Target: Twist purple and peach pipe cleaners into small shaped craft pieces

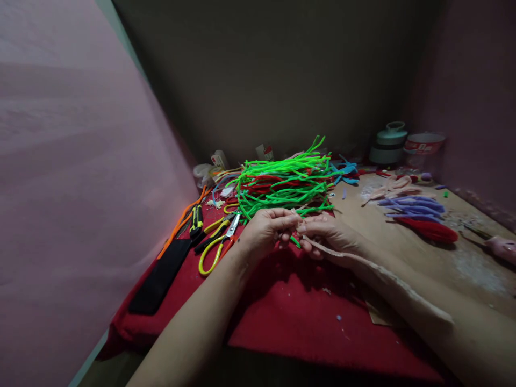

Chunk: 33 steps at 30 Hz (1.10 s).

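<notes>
Over the front of the red cloth, my left hand point(271, 227) and my right hand point(328, 234) meet with fingers pinched together. Between them is one end of a pale pink pipe cleaner point(374, 264). Its long free part trails back over my right wrist and forearm. A short bit of green pipe cleaner point(295, 242) shows just below the fingertips. What the fingertips do at the pipe cleaner's end is partly hidden. Right behind my hands lies a big heap of green pipe cleaners point(282, 193), with red ones among them.
Scissors with yellow handles point(209, 257), a yellow-black cutter point(196, 220) and a black flat strip point(161, 277) lie at left. Purple pipe cleaners point(415, 207) and a red fuzzy bundle point(429, 230) rest on the board at right. A lidded jar point(388, 144) and a cup point(424, 148) stand behind.
</notes>
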{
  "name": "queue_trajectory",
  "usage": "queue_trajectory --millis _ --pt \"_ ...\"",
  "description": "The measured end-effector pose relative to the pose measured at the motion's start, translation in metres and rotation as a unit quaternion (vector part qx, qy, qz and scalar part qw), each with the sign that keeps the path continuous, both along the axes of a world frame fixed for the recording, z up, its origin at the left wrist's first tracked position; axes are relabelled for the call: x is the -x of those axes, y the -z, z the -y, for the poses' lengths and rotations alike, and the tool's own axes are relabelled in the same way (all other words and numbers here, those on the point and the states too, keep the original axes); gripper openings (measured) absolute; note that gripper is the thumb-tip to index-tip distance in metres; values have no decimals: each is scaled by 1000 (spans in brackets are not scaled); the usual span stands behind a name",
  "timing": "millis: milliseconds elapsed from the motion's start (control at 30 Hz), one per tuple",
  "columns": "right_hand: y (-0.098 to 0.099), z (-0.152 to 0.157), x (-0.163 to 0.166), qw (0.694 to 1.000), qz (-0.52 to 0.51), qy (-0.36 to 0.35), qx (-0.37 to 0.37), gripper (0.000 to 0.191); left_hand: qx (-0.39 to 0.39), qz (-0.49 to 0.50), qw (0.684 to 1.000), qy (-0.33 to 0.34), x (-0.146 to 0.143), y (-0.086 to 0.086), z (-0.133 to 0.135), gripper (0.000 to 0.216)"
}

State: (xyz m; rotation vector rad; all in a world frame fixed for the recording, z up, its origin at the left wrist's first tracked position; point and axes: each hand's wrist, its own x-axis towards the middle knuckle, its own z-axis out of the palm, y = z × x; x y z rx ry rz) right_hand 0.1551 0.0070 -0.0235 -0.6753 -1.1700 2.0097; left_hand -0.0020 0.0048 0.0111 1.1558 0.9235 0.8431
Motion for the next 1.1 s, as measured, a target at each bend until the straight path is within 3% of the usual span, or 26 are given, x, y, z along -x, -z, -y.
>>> queue_trajectory --millis 567,1000,1100 --pt "0 1 0 997 -54 -54 10 12 6 32 999 1 -4 0 4 29" --pt "-8 4 -2 996 -61 -47 47 12 -33 72 997 -20 -4 6 0 26" --pt "-10 2 -2 992 -112 3 66 11 -34 55 997 -46 0 9 -4 29"
